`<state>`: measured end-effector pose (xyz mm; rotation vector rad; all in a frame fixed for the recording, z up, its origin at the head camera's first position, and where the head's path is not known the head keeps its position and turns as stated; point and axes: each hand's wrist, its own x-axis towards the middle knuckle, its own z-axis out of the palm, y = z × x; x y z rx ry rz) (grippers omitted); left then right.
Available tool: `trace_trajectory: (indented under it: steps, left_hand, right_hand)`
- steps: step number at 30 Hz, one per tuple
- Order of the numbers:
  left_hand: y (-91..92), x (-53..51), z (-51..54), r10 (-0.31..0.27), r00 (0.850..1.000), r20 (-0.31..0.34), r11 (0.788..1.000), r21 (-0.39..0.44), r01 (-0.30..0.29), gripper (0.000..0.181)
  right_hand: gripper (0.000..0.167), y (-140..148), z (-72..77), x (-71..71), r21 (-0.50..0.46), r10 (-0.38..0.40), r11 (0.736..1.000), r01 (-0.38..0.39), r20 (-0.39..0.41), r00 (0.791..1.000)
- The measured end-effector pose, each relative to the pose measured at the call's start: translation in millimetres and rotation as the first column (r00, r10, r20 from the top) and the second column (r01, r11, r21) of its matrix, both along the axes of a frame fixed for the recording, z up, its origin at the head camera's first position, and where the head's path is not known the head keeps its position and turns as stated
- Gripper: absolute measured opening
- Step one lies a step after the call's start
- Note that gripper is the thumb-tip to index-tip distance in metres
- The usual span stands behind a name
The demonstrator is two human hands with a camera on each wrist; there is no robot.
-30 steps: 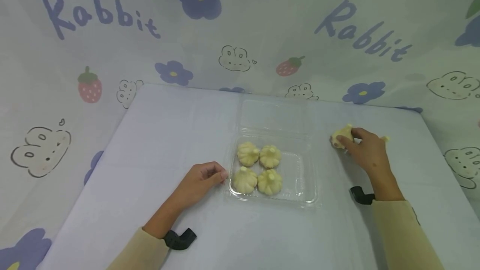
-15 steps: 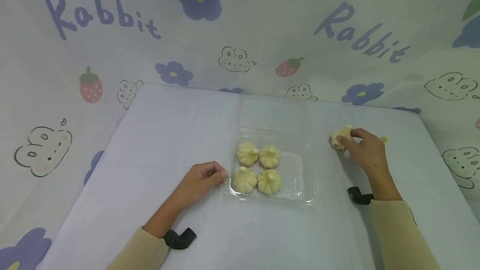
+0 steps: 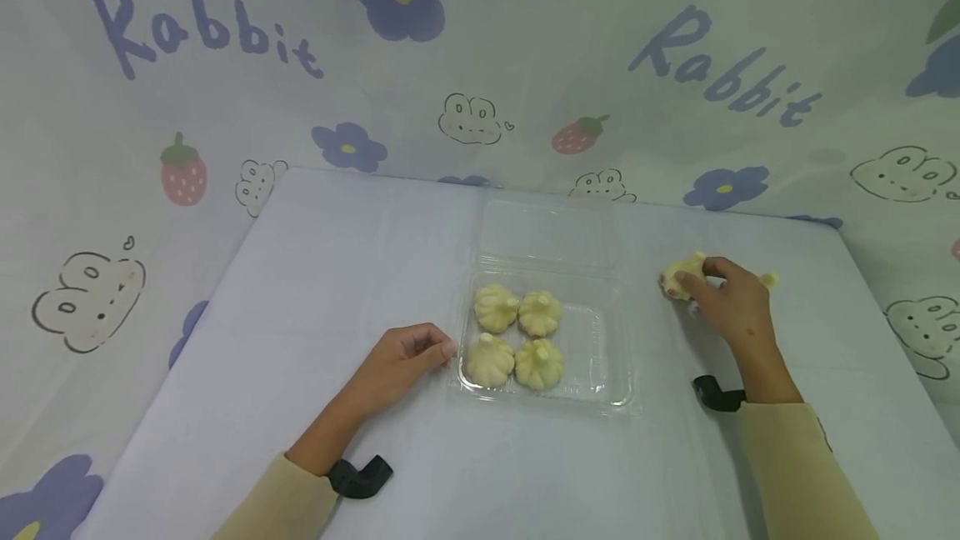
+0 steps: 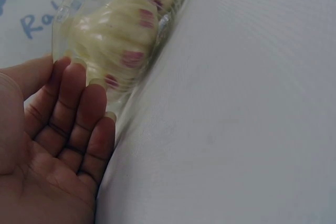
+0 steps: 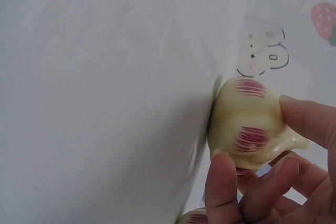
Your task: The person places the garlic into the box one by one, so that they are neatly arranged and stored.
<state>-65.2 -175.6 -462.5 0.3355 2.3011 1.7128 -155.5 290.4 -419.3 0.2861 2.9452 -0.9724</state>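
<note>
My right hand (image 3: pixel 729 298) pinches a pale garlic bulb (image 5: pixel 249 121) with purple streaks, to the right of the clear plastic container (image 3: pixel 600 402). The bulb sits at the cloth, its stem pointing up and away. Another garlic bulb (image 3: pixel 770 279) is mostly hidden behind that hand; a bit of this bulb (image 5: pixel 195 216) shows low in the right wrist view. At the container's left edge, my left hand (image 3: pixel 397 367) holds the rim between thumb and curled fingertips (image 4: pixel 94 100). Several garlic bulbs (image 3: pixel 491 360) fill the container's left side in two rows.
The container's clear lid (image 3: pixel 547 232) lies folded back behind it. White cloth (image 3: pixel 360 265) covers the table. A patterned curtain (image 3: pixel 540 40) with rabbits and flowers rises behind. Black wrist mounts (image 3: pixel 360 477) stick out beside both wrists.
Hardly anything differs. The right hand keeps its hold on the garlic bulb, with only a very slight shift of the forearm. The left hand stays at the container's edge.
</note>
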Motion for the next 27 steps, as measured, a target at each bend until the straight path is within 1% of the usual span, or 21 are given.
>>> trace_trajectory:
  steps: [4, 12, 19, 27]
  left_hand:
    - [0.1, -0.7, -0.1, -0.001, 1.000, 0.001, 1.000, -0.005, 0.001, 0.018]
    - [0.2, -0.1, 0.7, 0.002, 1.000, 0.004, 1.000, -0.009, -0.002, 0.019]
    - [0.3, -0.1, 1.1, 0.003, 1.000, 0.005, 1.000, -0.007, -0.003, 0.019]
    - [0.7, -0.9, 0.3, 0.005, 1.000, 0.008, 1.000, -0.014, -0.005, 0.020]
  right_hand:
    - [0.066, -0.1, -0.5, 0.1, 0.005, -0.004, 1.000, 0.004, -0.034, 0.999]
    - [0.062, -0.1, -2.5, 0.0, 0.014, -0.055, 0.998, 0.057, -0.087, 0.995]
    - [0.063, -0.6, -0.6, 1.3, 0.016, -0.071, 0.997, 0.072, -0.095, 0.993]
    - [0.062, -1.6, 0.9, 5.2, -0.016, -0.072, 0.997, 0.071, -0.095, 0.993]
